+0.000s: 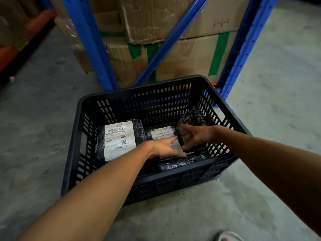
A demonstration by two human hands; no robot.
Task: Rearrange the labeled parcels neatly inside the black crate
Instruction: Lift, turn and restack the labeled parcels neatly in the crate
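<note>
Between both hands (180, 143), a parcel (181, 138) stands upright.

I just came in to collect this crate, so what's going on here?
A person is sorting black-wrapped parcels inside the black crate on the concrete floor. The left hand rests flat on a parcel near the middle, while the right hand grips an upright parcel by the right wall. A large labeled parcel lies flat, label up, on the left side, and a smaller labeled one sits behind the hands. The sorting is not finished.
</note>
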